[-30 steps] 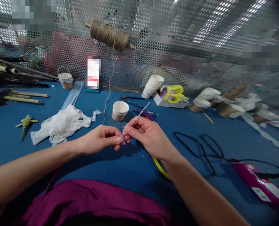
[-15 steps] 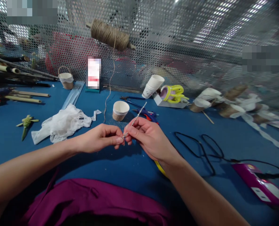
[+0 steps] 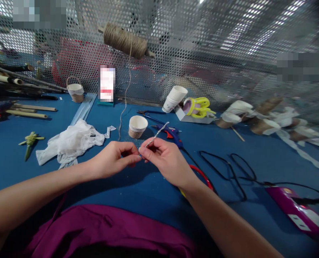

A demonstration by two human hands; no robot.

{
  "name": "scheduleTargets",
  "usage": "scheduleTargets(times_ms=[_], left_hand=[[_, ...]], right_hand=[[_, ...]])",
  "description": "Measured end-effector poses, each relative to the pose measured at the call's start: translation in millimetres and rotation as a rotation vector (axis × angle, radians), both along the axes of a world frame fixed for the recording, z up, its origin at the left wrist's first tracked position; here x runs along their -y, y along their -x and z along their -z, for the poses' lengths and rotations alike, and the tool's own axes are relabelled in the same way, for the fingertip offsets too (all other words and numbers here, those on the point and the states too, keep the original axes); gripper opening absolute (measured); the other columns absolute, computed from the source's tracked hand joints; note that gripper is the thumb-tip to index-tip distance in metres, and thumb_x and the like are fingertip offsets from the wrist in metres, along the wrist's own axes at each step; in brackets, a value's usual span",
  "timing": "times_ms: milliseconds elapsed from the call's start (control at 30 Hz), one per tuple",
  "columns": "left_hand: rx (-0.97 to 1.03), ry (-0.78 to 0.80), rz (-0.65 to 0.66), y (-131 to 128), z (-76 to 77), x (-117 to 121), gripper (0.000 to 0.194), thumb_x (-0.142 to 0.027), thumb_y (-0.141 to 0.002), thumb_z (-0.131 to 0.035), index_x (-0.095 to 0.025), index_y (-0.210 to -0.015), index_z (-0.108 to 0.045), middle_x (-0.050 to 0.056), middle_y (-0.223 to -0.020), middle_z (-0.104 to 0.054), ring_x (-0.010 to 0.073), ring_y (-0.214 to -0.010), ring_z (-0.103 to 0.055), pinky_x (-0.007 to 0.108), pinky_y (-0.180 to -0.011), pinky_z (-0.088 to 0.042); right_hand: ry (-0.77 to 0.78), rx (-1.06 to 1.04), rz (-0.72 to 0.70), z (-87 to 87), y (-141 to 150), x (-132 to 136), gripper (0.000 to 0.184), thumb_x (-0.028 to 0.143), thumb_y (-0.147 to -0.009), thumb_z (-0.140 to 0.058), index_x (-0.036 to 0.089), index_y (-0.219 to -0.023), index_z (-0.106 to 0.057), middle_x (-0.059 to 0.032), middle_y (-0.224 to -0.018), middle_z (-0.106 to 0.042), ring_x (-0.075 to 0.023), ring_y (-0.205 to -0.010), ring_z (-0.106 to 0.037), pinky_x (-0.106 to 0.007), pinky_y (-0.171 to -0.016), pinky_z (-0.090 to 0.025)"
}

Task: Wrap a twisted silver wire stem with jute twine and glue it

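Both of my hands meet over the blue table, pinching a thin twisted cord, pale with darker strands. My right hand grips it between thumb and fingers, and its free end points up and to the right. At the cord's lower end, my left hand has thumb and forefinger pressed together; the tip between them is hidden. Just beyond the hands stands a small paper cup with twine wrapped round its lower part and a white upper band. Behind the right hand lies a blue glue gun.
White lace lies at left beside a green woven figure. Twine runs down from a spool on the mesh. A handled cup basket, stacked paper cups and yellow scissors stand behind. A purple power strip with black cable is at right.
My right hand has turned and shifted slightly, so the cord lies at a flatter angle with less showing. Red-handled tool parts now show beside my right wrist.
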State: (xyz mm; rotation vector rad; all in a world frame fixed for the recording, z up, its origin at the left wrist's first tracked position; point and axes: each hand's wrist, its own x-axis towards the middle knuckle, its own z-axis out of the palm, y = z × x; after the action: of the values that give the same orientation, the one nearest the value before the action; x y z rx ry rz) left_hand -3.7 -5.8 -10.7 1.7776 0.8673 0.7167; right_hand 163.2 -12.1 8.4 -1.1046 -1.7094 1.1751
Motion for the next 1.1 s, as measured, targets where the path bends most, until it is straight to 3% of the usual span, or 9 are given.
scheduleTargets(times_ms=[333, 600, 900, 1100], left_hand=[[0.034, 0.053, 0.022, -2, 7.1, 4, 0.021, -0.028, -0.082, -0.049, -0.015, -0.065, -0.049, -0.003, -0.059, -0.051, 0.0082, -0.057, -0.045, 0.022, -0.057, -0.036], [0.161, 0.314, 0.123, -1, 5.6, 2, 0.022, -0.034, -0.08, -0.051, -0.016, -0.069, -0.045, -0.005, -0.053, -0.048, 0.0066, -0.05, -0.043, 0.022, -0.053, -0.035], [0.191, 0.446, 0.116, -4, 8.9, 3, 0.027, -0.038, -0.077, -0.056, -0.015, -0.067, -0.044, -0.006, -0.052, -0.05, 0.0049, -0.045, -0.043, 0.02, -0.049, -0.033], [0.254, 0.504, 0.177, 1, 9.4, -3, 0.031, -0.041, -0.074, -0.06, -0.014, -0.068, -0.047, -0.006, -0.051, -0.052, 0.0051, -0.046, -0.046, 0.02, -0.05, -0.034]], right_hand=[[0.113, -0.158, 0.037, 7.0, -1, -5, 0.014, 0.029, -0.076, -0.062, 0.017, -0.072, -0.058, 0.0022, -0.062, -0.058, -0.0088, -0.054, -0.056, -0.023, -0.054, -0.049], [0.115, -0.315, 0.11, -4.5, -10, -13, 0.018, 0.031, -0.075, -0.063, 0.016, -0.068, -0.056, 0.0011, -0.064, -0.061, -0.0072, -0.052, -0.055, -0.021, -0.051, -0.049], [0.091, -0.372, 0.165, 8.3, -4, -14, 0.018, 0.026, -0.077, -0.062, 0.015, -0.065, -0.055, 0.0026, -0.06, -0.058, -0.006, -0.048, -0.054, -0.019, -0.046, -0.046], [0.155, -0.307, 0.029, 2.1, -12, -15, 0.016, 0.029, -0.079, -0.06, 0.016, -0.071, -0.055, 0.001, -0.066, -0.061, -0.0077, -0.056, -0.058, -0.021, -0.055, -0.05]])
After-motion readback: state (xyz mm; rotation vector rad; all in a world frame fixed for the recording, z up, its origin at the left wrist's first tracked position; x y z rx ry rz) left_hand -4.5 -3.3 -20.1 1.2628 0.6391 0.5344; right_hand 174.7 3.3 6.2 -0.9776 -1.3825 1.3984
